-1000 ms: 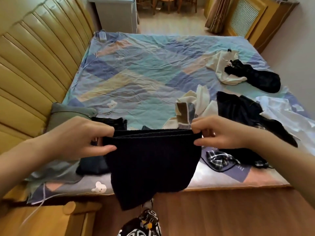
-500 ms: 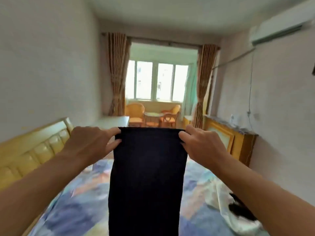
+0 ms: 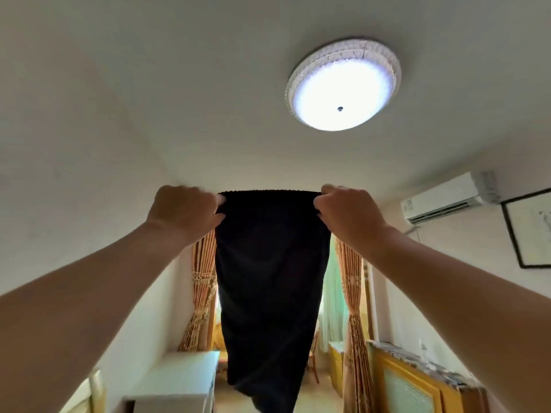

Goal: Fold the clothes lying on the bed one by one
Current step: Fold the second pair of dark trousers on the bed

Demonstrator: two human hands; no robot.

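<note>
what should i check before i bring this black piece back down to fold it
1. Left hand pinches its top corner: ok.
2. Right hand pinches the other corner: ok.
3. Top edge of the black garment taut and level between the hands: ok.
4. Cloth hangs straight, without twists: ok, though the lower end runs out of view.
5. Landing spot on the bed free: cannot tell, the bed is out of view.
</note>
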